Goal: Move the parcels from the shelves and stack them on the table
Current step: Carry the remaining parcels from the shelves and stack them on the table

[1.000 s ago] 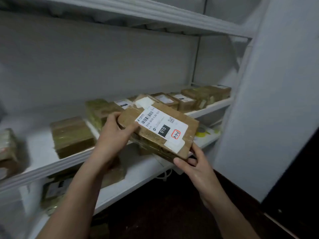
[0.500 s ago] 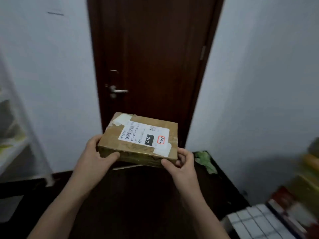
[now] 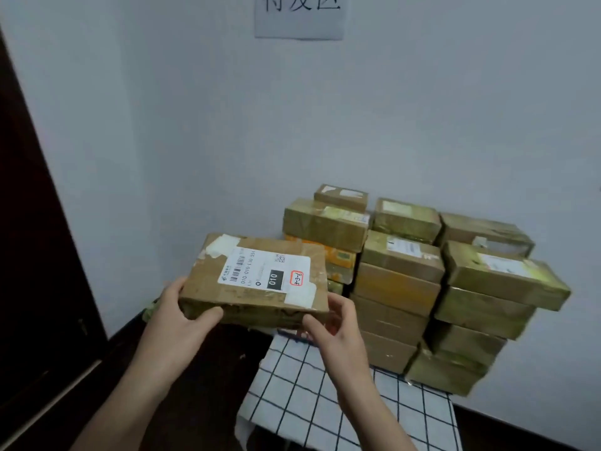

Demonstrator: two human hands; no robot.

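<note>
I hold a flat brown cardboard parcel [image 3: 260, 278] with a white shipping label and a red-framed sticker. My left hand [image 3: 177, 323] grips its near left corner and my right hand [image 3: 338, 330] grips its near right corner. The parcel hangs in the air just left of the table [image 3: 302, 395], which has a white cloth with a dark grid. Several taped brown parcels stand on the table in three stacks against the wall: a left stack [image 3: 328, 222], a middle stack [image 3: 396, 288] and a right stack [image 3: 487, 304].
A dark wooden door [image 3: 35, 255] fills the left edge. A paper sign [image 3: 299, 14] with characters hangs on the pale wall above. The floor below me is dark. The front of the tablecloth shows bare grid pattern.
I have turned from the shelves, past the dark door, to face the table. The parcel stays in both hands and now sits beside the stacks.
</note>
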